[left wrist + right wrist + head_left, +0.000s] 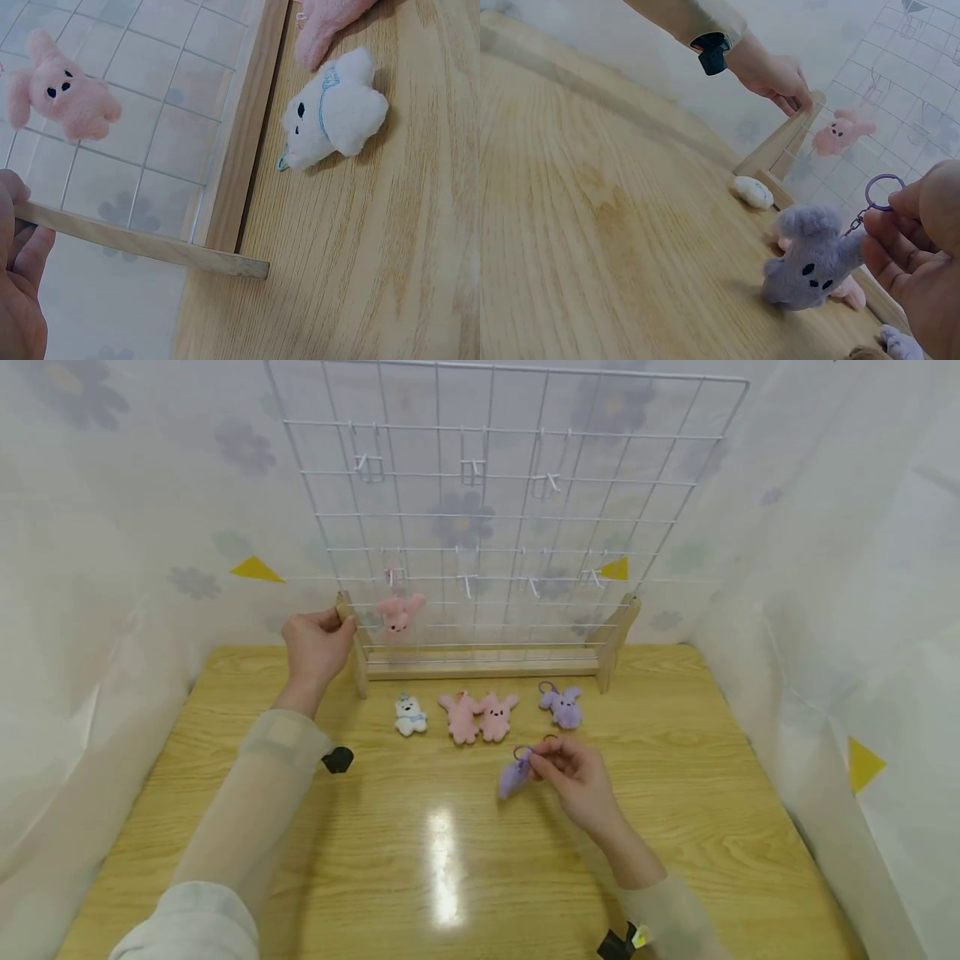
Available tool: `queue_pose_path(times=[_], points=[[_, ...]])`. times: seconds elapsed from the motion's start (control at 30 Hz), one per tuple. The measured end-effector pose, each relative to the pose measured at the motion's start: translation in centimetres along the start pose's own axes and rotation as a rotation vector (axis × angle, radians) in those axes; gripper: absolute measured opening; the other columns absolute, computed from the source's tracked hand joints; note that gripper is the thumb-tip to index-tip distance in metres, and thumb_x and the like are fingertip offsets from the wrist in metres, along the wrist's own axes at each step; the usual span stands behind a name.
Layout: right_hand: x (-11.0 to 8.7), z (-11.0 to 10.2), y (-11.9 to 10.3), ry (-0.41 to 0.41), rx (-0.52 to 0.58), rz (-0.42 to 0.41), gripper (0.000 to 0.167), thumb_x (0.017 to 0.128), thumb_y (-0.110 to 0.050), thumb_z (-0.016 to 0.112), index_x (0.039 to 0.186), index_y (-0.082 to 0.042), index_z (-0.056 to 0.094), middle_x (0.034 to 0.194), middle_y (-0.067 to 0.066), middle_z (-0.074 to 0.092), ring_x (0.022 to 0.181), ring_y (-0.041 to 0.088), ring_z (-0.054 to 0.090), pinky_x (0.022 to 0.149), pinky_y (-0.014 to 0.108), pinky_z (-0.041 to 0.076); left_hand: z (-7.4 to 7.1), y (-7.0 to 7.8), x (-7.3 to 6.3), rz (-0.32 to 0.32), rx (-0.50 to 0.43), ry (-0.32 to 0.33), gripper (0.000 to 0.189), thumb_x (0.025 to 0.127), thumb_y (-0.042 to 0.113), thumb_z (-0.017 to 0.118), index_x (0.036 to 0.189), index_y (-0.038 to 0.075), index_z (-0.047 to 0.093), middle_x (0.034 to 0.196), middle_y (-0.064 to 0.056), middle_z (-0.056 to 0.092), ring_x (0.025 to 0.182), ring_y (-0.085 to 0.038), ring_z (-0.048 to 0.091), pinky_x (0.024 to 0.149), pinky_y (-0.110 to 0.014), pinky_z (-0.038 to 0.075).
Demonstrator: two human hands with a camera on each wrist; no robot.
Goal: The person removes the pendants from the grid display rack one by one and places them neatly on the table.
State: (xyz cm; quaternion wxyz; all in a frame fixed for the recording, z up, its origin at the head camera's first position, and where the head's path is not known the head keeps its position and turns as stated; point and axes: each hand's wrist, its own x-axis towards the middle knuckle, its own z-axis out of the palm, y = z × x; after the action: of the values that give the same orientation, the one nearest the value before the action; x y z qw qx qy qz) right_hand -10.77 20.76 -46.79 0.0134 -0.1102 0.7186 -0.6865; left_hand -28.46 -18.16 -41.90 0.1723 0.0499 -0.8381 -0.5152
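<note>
My left hand (318, 647) grips the top of the left wooden upright (142, 246) of a white wire grid rack (491, 514). Pinched by its ring in my right hand (577, 781), a purple plush keychain (810, 259) hangs low over the table. Another purple plush keychain (566, 707) lies beyond that hand. Two pink plush keychains (495, 718) lie side by side, with a white plush keychain (337, 112) to their left. One more pink plush keychain (397, 617) hangs from the grid's lower left hook. Something brown (868, 352) shows partly at the right wrist view's bottom edge.
Several white hooks (472, 468) project from the grid in two rows. The rack's wooden base bar (480, 670) runs along the back of the wood-grain table (360, 860). Pale flowered sheeting (97, 568) surrounds the table at the back and sides.
</note>
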Motion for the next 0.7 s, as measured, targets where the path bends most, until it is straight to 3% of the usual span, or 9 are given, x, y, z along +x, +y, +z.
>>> queue_pose_path(times=[0.3, 0.5, 0.7], points=[[-1.8, -0.3, 0.1, -0.013, -0.017, -0.016, 0.007, 0.101, 0.007, 0.066, 0.106, 0.012, 0.066, 0.099, 0.028, 0.066, 0.085, 0.032, 0.07, 0.078, 0.038, 0.062, 0.1, 0.0, 0.0, -0.006, -0.011, 0.008, 0.028, 0.103, 0.019, 0.07, 0.122, -0.001, 0.076, 0.108, -0.022, 0.077, 0.097, -0.027, 0.076, 0.069, -0.015, 0.055], [-2.5, 0.0, -0.1, -0.041, 0.028, -0.06, 0.006, 0.1, 0.01, 0.065, 0.105, 0.014, 0.065, 0.102, 0.03, 0.059, 0.085, 0.025, 0.07, 0.078, 0.037, 0.063, 0.0, 0.1, 0.0, -0.007, -0.001, 0.016, 0.029, 0.103, 0.019, 0.07, 0.122, -0.002, 0.077, 0.107, -0.023, 0.077, 0.095, -0.027, 0.076, 0.068, -0.014, 0.054], [-2.2, 0.3, 0.3, -0.043, 0.008, -0.045, 0.008, 0.101, 0.009, 0.065, 0.107, 0.013, 0.066, 0.105, 0.029, 0.06, 0.087, 0.026, 0.07, 0.078, 0.038, 0.063, 0.0, 0.3, -0.1, -0.012, -0.006, 0.01, 0.029, 0.103, 0.02, 0.07, 0.123, -0.001, 0.077, 0.108, -0.022, 0.077, 0.093, -0.025, 0.075, 0.066, -0.015, 0.054]])
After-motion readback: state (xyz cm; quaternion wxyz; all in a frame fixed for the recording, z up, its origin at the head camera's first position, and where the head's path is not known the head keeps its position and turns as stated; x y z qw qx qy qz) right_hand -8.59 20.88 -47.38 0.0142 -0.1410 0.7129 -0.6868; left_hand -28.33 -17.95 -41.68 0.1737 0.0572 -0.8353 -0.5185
